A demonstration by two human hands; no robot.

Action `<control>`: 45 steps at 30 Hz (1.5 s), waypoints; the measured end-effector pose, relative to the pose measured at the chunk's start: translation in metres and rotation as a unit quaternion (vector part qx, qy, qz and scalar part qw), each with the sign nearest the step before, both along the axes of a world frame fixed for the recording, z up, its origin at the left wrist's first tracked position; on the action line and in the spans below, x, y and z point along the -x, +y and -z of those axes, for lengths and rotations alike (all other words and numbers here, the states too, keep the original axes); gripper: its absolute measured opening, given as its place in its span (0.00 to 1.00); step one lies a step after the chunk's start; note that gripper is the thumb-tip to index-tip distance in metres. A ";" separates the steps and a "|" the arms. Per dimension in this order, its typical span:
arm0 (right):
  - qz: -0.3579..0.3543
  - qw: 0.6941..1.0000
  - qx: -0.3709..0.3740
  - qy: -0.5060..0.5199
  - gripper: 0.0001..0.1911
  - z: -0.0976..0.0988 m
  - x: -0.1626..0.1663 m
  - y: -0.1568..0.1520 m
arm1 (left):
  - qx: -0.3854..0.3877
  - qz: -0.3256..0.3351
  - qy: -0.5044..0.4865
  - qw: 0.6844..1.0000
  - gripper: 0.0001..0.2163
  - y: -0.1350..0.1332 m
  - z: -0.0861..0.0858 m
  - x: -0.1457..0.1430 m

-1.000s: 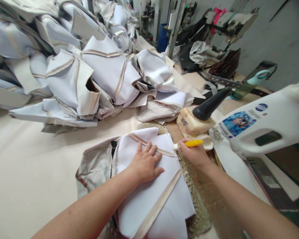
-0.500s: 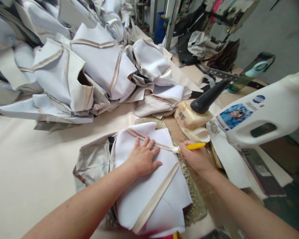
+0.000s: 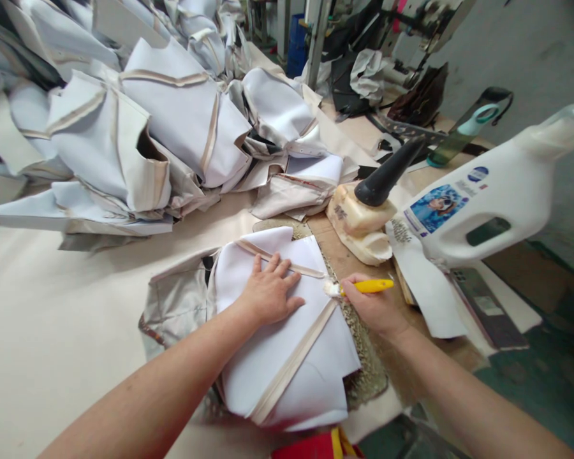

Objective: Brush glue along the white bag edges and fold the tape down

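Observation:
A white-backed sewn piece [image 3: 287, 338] with two beige seam strips lies in front of me, its grey fabric side [image 3: 175, 306] folded out at the left. My left hand [image 3: 273, 294] rests flat on it with fingers spread, beside the upper strip. In my right hand [image 3: 370, 309] is a small brush [image 3: 370, 286] with a yellow handle, pinched near its bristles. The white-coated bristles touch the piece's right edge, between the ends of the two strips. Under that edge sits a board crusted with dried matter [image 3: 370, 376].
Many similar sewn pieces [image 3: 172, 89] are heaped at the back left. To the right stand a stained pot [image 3: 358, 220] with a black cone, a large white jug [image 3: 497, 185], a phone [image 3: 490, 309] and a green bottle [image 3: 452, 143]. Something red and yellow [image 3: 310, 444] shows at the bottom edge.
The brush has moved from the end of the upper strip slightly down along the piece's right edge. My left hand stays in place on the piece. The whole view has shifted a little.

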State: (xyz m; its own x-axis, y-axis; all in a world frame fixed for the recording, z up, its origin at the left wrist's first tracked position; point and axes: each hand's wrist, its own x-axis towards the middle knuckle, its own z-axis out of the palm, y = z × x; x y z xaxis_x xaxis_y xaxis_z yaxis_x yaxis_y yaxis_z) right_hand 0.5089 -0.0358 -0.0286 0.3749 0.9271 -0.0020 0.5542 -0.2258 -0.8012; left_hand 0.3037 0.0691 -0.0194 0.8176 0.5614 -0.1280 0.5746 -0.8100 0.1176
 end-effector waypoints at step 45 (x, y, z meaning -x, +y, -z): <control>0.033 0.996 -0.064 -0.055 0.13 -0.001 0.002 0.029 | -0.014 0.002 -0.015 1.000 0.27 0.000 0.007 0.001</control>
State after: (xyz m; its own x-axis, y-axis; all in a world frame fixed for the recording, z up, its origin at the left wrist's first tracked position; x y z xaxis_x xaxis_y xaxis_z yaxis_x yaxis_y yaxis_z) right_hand 0.5068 -0.0067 -0.0278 0.4266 0.8903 0.1590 0.6272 -0.1646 -0.7612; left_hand 0.3032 0.0690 -0.0267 0.8235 0.5607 -0.0868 0.5673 -0.8159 0.1118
